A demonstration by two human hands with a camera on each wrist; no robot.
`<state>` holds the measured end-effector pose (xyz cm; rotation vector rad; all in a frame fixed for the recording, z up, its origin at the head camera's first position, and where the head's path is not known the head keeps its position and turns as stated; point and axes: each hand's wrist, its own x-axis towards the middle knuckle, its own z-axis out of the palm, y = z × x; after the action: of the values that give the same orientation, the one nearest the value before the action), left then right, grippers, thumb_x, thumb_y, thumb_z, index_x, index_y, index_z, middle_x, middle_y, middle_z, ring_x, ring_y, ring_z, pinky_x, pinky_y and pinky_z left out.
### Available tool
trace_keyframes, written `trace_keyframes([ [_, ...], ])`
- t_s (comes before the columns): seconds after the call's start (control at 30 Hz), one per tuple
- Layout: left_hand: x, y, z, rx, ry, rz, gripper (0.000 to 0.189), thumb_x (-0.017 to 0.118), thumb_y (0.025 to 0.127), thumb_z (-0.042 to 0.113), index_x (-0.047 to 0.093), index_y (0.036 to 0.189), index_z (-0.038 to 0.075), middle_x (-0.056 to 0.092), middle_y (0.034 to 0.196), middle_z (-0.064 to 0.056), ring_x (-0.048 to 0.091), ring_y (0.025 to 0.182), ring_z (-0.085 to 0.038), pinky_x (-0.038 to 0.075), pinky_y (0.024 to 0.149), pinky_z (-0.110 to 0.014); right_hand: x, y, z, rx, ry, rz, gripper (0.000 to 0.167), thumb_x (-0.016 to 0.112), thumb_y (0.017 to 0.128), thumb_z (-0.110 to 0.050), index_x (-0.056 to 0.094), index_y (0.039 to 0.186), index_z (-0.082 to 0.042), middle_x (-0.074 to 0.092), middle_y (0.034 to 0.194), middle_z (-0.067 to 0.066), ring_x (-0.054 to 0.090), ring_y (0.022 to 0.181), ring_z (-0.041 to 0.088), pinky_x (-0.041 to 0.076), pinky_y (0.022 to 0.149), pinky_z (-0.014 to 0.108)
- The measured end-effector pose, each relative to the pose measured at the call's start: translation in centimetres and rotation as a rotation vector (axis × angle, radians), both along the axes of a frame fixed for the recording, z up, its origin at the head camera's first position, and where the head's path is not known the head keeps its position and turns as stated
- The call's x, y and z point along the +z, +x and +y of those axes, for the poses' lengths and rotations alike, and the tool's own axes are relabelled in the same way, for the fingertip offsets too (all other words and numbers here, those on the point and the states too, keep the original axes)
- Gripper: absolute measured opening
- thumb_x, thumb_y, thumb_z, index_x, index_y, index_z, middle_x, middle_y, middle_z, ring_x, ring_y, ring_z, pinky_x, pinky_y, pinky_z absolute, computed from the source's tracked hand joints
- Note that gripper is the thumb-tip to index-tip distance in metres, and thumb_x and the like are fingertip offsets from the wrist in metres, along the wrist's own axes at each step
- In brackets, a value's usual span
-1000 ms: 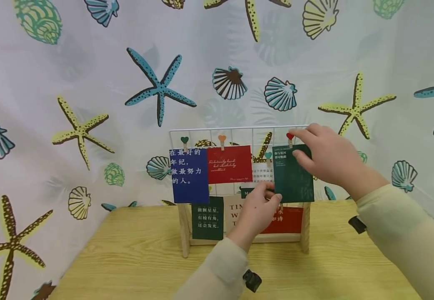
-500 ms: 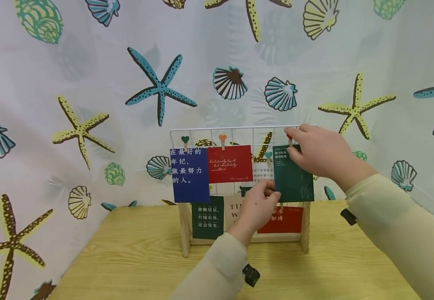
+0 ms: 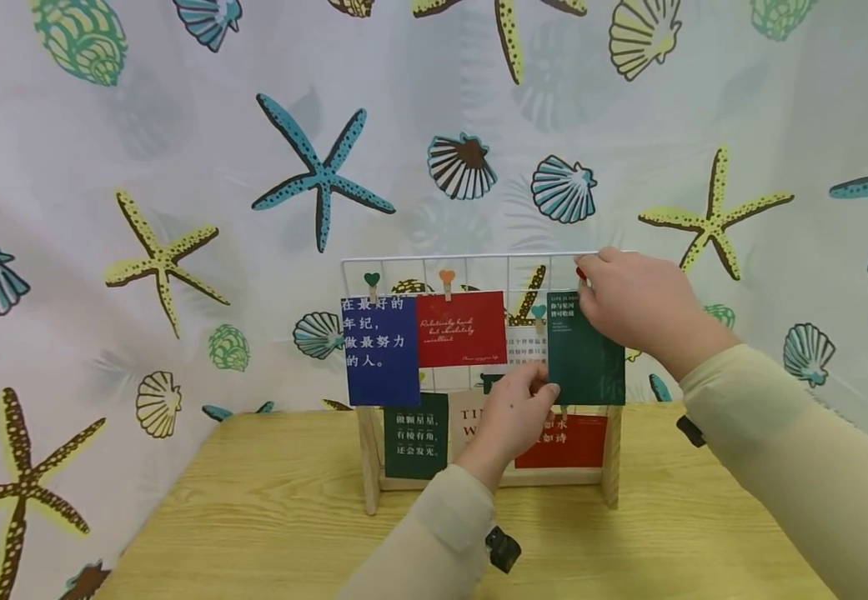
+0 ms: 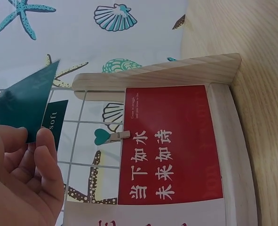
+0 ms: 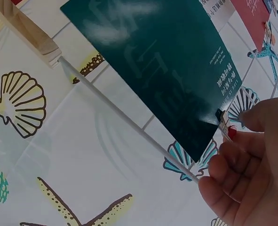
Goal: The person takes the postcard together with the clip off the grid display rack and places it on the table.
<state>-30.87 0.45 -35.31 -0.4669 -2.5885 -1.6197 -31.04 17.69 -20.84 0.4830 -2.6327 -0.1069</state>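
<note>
A dark green card [image 3: 586, 358] hangs at the upper right of a white wire grid [image 3: 507, 271] in a wooden stand [image 3: 609, 454]. My left hand [image 3: 512, 412] pinches its lower left edge between thumb and fingers, as the left wrist view shows. My right hand [image 3: 639, 296] is at the card's top, with thumb and index finger at a small wooden clothespin with a red heart [image 5: 232, 132]. That clothespin sits on the card's top edge and is partly hidden by the fingers in the head view.
A blue card [image 3: 381, 358] and a red card [image 3: 462, 329] hang to the left under heart clothespins. Below are a small green card [image 3: 416, 436] and another red card [image 4: 171, 146] with a teal-heart clothespin [image 4: 108, 136]. The wooden table [image 3: 253, 492] extends in front; a patterned curtain [image 3: 201, 142] hangs behind.
My right hand has shifted slightly left, and its thumb has moved up closer to the index finger at the red-heart clothespin. My left hand stays almost still on the green card.
</note>
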Motion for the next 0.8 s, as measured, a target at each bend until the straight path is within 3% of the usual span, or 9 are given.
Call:
trace_keyframes([
  [0.13,-0.09,-0.14,-0.05,0.013,-0.007,-0.002,0.018,0.062,0.103,0.024,0.064,0.119,0.016,0.061,0.094,0.005,0.065,0.081,-0.015,0.052,0.075,-0.036,-0.07,-0.23,-0.17,-0.015,0.003,-0.003,0.039,0.052,0.102,-0.023,0.06,0.137,-0.007,0.068,0.082,0.007,0.061,0.064,0.022,0.05,0.048,0.04],
  [0.23,-0.01,-0.21,-0.1,0.021,-0.014,-0.004,0.019,0.063,0.103,0.024,0.065,0.119,0.016,0.061,0.093,0.005,0.066,0.079,-0.015,0.053,0.073,-0.035,-0.07,-0.32,-0.22,-0.033,0.015,-0.016,0.041,0.05,0.104,-0.023,0.057,0.14,-0.007,0.054,0.058,0.002,0.051,0.049,0.019,0.045,0.043,0.037],
  [0.37,0.23,-0.29,-0.26,0.02,-0.034,0.018,0.014,0.063,0.102,0.025,0.065,0.114,0.017,0.062,0.091,0.003,0.065,0.076,-0.014,0.052,0.068,-0.034,0.0,-0.44,-0.21,-0.049,0.026,-0.02,0.041,0.05,0.105,-0.024,0.055,0.142,-0.007,0.049,0.055,0.001,0.048,0.046,0.019,0.045,0.042,0.037],
  [0.53,0.35,-0.35,-0.59,0.047,-0.092,0.051,0.01,0.064,0.102,0.027,0.066,0.109,0.02,0.062,0.086,0.006,0.062,0.072,-0.012,0.05,0.066,-0.034,0.12,-0.61,-0.33,-0.022,0.028,-0.015,0.035,0.053,0.105,-0.022,0.06,0.135,-0.006,0.053,0.059,0.0,0.053,0.051,0.018,0.049,0.047,0.038],
  [0.8,0.43,-0.53,-0.52,0.054,-0.076,0.04,0.02,0.066,0.1,0.025,0.069,0.119,0.018,0.063,0.091,0.008,0.063,0.071,-0.009,0.052,0.066,-0.031,0.22,-0.58,-0.16,-0.037,0.051,-0.019,0.023,0.056,0.105,-0.023,0.064,0.121,-0.007,0.052,0.058,0.0,0.053,0.05,0.017,0.048,0.044,0.038],
])
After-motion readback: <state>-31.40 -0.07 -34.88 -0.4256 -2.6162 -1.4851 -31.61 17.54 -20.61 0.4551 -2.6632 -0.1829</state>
